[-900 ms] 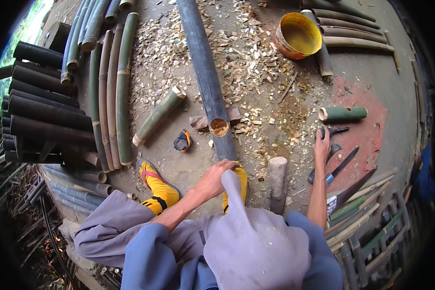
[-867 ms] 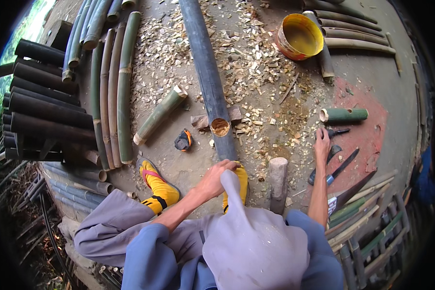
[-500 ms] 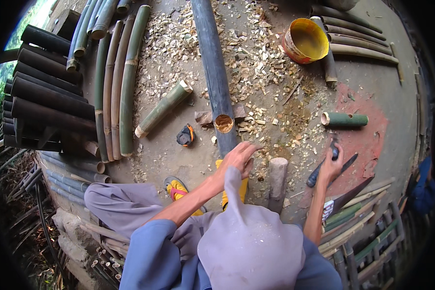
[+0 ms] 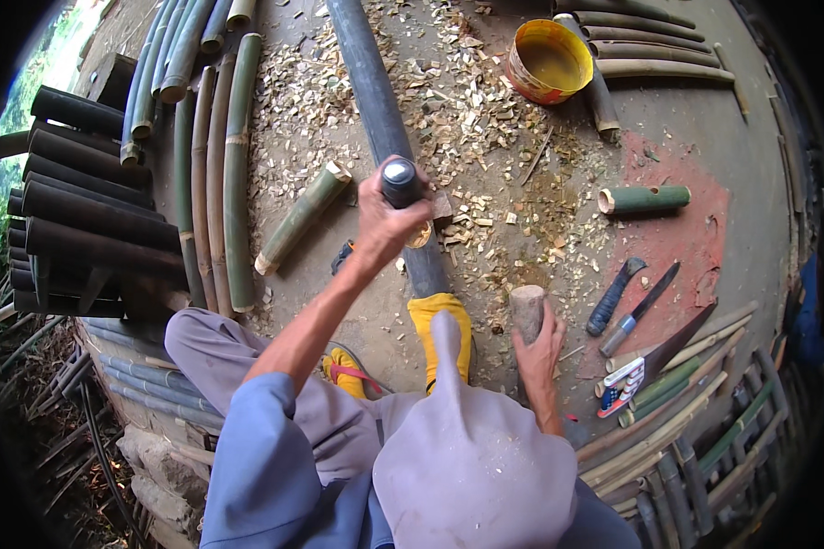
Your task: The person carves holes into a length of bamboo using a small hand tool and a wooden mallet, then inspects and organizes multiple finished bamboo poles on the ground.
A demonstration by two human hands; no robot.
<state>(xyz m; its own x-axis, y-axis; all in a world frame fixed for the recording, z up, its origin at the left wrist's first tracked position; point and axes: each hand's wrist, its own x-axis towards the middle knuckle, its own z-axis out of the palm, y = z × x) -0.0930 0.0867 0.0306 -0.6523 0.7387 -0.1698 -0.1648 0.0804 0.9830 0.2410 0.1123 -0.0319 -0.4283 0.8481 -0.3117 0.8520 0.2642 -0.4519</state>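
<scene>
While your left hand (image 4: 384,215) is wrapped tight round a dark cylindrical handle (image 4: 401,183), its capped end up, you are working right over the cut end of the long dark pole (image 4: 375,91) that runs far from your feet. What sits at the handle's lower end is hidden behind the fist, so I cannot tell how it meets the pole.

Head view, near right: your right hand (image 4: 538,348) is closed on a short wooden mallet (image 4: 526,306), head up, just right of your yellow shoe (image 4: 439,316).

Risks as I judge them:
- The shoe rests against the pole, just near of the handle. A glancing blow could drive the tool toward the foot.
- The left knuckles sit just under the cap; a mallet strike off centre would land on them.
- The pole is round and lies on loose chips (image 4: 467,119); it could roll under a hit.
- A knife (image 4: 639,309) and a dark-gripped tool (image 4: 613,295) lie right of the mallet, easy to catch on a backswing.
</scene>
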